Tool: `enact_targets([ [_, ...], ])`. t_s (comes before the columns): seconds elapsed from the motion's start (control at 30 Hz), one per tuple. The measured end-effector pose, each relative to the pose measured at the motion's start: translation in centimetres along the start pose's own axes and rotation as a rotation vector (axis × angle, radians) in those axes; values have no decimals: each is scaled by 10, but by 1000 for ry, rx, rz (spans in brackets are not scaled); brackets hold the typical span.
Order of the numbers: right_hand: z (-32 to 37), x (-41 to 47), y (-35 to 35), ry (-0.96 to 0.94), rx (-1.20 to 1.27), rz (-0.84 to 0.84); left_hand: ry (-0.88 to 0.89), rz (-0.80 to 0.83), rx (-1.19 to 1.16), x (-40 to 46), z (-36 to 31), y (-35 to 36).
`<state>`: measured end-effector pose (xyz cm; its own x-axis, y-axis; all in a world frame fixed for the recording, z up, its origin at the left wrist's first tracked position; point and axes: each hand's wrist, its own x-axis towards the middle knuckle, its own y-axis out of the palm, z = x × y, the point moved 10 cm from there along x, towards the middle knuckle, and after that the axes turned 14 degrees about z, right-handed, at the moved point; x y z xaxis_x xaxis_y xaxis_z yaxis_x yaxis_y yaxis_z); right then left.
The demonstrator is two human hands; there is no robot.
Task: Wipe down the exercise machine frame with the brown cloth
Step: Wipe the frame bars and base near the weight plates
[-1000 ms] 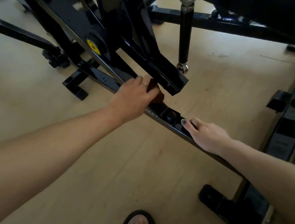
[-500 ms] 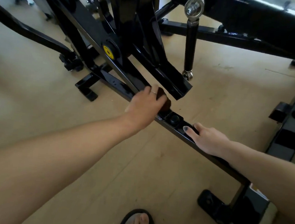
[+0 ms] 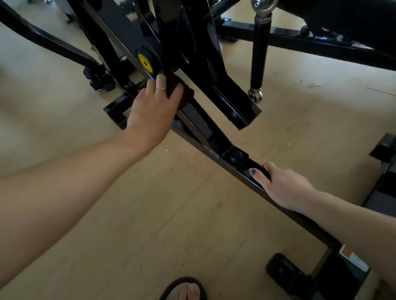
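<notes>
Left hand (image 3: 154, 109) is pressing the brown cloth (image 3: 182, 92) onto the black frame rail (image 3: 201, 124), centre of frame, just below the yellow pivot cap (image 3: 145, 63). Fingers are curling over the cloth, so it is gripping, not flat-palming; most of the cloth is hidden under the hand, only a dark wad is showing past the fingertips.

Right hand (image 3: 284, 186) is resting on the same rail further down toward lower right, fingers curled over its top edge and thumb lying along the near side, bracing. It is sitting just past the black bolt head (image 3: 236, 155).

How I'd run this stroke:
- Keep the cloth wrapped over the rail's top and near face, so one pass is covering both.
- Work along the rail's length, not across it.
- Around the pivot cap, push a cloth corner into the joint; dust is likely collecting there.
- Watch the open end of the angled arm (image 3: 240, 116) right beside the wiping hand: knuckle hazard.
- Keep the bracing hand on unwiped rail, then shift it so that section is getting covered too.

Foot in a black sandal (image 3: 184, 296) is at bottom centre on the wood floor (image 3: 139, 216).
</notes>
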<state>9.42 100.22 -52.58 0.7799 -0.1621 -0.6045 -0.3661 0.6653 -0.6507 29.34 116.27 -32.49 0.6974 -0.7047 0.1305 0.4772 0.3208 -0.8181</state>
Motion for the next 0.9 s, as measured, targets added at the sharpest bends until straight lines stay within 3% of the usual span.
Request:
enact_targets([
  [0.13, 1, 0, 0, -5, 19, 0, 24, 43, -32, -11, -32, 2],
  [0.23, 1, -1, 0, -4, 35, 12, 230, 33, -2, -34, -83, 7],
  [0.33, 1, -1, 1, -19, 47, 19, 407, 122, -54, -53, -145, 23],
  [0.47, 1, -1, 1, -33, 77, 48, 438, 135, -49, -45, -144, 18],
  [0.63, -1, -1, 1, -34, 75, 40, 140, 98, -40, -9, -48, -4],
  [0.73, -2, 0, 0, -42, 101, 43, 2, 126, -121, -6, -24, -10],
  [0.83, -3, 1, -1, -58, 115, 39, 2, 118, -256, -11, -33, -20],
  [0.9, -4, 1, -1, -67, 114, 26, 70, 20, -321, -17, -43, -43],
])
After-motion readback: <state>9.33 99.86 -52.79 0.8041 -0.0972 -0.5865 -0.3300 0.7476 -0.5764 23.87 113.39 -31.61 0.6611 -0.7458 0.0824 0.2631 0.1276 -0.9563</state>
